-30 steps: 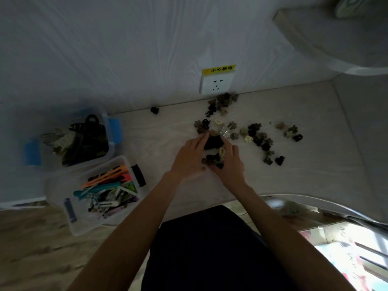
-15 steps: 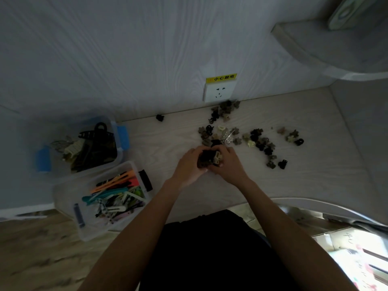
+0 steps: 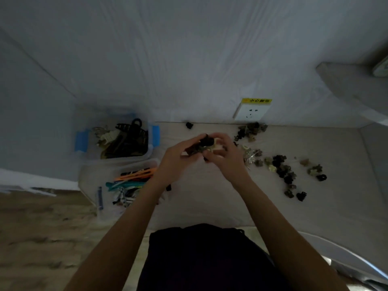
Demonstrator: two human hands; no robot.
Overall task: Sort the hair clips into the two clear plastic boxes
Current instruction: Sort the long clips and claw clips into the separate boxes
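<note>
- Both hands up off the bench (image 3: 210,206), cupped together round 1 handful of small claw clips (image 3: 204,146), dark ones with a cream one showing.
- Left hand (image 3: 178,162): fingers curled under and round the bunch. Right hand (image 3: 225,159): fingers curled over it from the other side. The 2 hands touch through the bunch.
- Step in hand, as I read it: carrying a gathered handful toward the boxes at the left.
- Far box (image 3: 154,141), blue latches, holds dark and cream claw-type clips. Near box (image 3: 92,181) holds long flat clips, orange and teal among them.
- The handful hangs just right of the far box, not yet over it.
- Next move probably calls for shifting left over the far box and loosening both hands together, so nothing spills onto the bench.
- Plenty left: loose clips (image 3: 281,166) scattered to the right, a cluster (image 3: 252,129) below the wall socket (image 3: 253,112), 1 stray black clip (image 3: 189,125) by the wall.
</note>
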